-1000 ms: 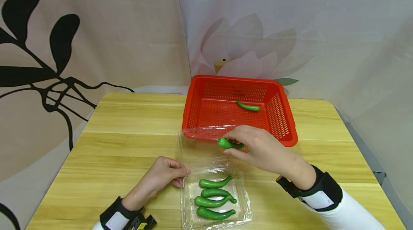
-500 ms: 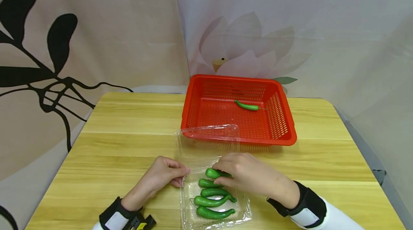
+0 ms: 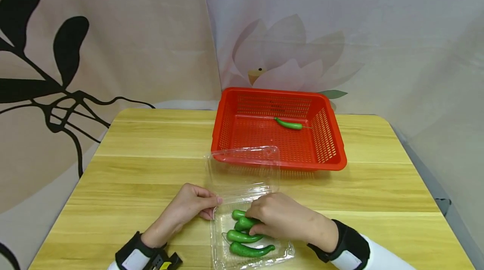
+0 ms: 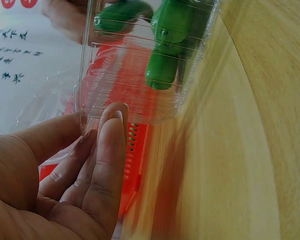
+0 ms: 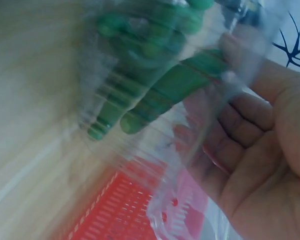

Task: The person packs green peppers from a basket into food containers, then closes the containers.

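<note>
Wooden tabletop [image 3: 151,152]: clear box [image 3: 280,254] near, red basket [image 3: 261,135] far.
Left hand [image 3: 197,202] pinches the box's edge; right hand [image 3: 277,216] grasps a green pepper [image 3: 245,224].

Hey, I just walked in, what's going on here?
Someone is handling green peppers at a wooden table. Their left hand pinches the edge of a clear plastic box, while their right hand holds a green pepper inside it, among several other peppers. The box's lid is open, toward a red basket, where a single pepper lies.
</note>
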`<state>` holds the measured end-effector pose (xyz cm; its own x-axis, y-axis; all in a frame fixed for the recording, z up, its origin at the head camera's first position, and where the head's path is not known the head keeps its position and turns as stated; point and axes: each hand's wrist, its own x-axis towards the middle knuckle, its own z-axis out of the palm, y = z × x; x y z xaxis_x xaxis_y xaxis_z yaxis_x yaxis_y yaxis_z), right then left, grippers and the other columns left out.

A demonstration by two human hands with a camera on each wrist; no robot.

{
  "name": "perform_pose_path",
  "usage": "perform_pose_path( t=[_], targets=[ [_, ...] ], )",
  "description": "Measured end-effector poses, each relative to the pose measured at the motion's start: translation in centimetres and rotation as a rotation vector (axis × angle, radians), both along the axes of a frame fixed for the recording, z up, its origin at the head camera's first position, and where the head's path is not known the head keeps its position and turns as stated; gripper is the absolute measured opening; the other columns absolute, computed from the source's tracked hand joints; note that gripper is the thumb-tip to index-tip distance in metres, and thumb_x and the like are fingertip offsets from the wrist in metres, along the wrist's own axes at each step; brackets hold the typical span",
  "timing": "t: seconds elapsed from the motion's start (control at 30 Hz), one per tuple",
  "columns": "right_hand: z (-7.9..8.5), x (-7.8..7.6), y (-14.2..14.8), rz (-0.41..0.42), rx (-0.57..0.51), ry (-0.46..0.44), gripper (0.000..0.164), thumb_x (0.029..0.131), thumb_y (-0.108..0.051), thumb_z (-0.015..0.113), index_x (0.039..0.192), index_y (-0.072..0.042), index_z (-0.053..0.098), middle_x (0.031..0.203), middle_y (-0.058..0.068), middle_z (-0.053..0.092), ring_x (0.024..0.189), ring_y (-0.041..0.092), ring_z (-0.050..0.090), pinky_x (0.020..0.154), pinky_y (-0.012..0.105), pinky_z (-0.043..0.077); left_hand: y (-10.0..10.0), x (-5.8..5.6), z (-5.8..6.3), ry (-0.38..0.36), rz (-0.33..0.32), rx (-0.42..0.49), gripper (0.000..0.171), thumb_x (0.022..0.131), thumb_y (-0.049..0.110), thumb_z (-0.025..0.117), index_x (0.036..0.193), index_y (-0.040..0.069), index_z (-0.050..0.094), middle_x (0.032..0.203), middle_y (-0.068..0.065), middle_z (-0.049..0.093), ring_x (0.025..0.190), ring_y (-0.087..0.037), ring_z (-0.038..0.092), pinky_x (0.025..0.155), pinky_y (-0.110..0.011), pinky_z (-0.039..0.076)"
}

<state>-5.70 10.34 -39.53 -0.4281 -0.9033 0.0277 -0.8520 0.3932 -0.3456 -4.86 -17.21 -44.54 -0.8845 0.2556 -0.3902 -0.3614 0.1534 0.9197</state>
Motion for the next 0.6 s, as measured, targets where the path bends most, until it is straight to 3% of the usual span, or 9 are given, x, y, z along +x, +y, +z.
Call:
perform_pose_path(
  t=[0.17, 0.6],
  targets=[
    [-0.7, 0.3, -0.4, 0.02, 0.033, 0.032, 0.018, 0.088, -0.033, 0.086, 0.088, -0.022, 0.073, 0.077, -0.018, 0.055, 0.068, -0.007, 0.048, 0.062, 0.016, 0.046, 0.0, 0.0, 0.1, 0.0, 0.0, 0.008, 0.025, 0.093, 0.012, 0.081, 0.097, -0.012, 0.076, 0.074, -0.011, 0.073, 0.06, -0.014, 0.067, 0.062, -0.034, 0.065],
    [-1.5, 0.4, -0.8, 0.018, 0.041, -0.004, 0.02, 0.087, -0.029, 0.087, 0.085, -0.021, 0.07, 0.075, -0.018, 0.051, 0.068, -0.006, 0.045, 0.06, 0.016, 0.044, 0.0, -0.1, 0.0, 0.001, -0.004, 0.005, 0.025, 0.093, 0.012, 0.081, 0.097, -0.012, 0.076, 0.072, -0.008, 0.072, 0.061, -0.013, 0.067, 0.062, -0.032, 0.065]
  ],
)
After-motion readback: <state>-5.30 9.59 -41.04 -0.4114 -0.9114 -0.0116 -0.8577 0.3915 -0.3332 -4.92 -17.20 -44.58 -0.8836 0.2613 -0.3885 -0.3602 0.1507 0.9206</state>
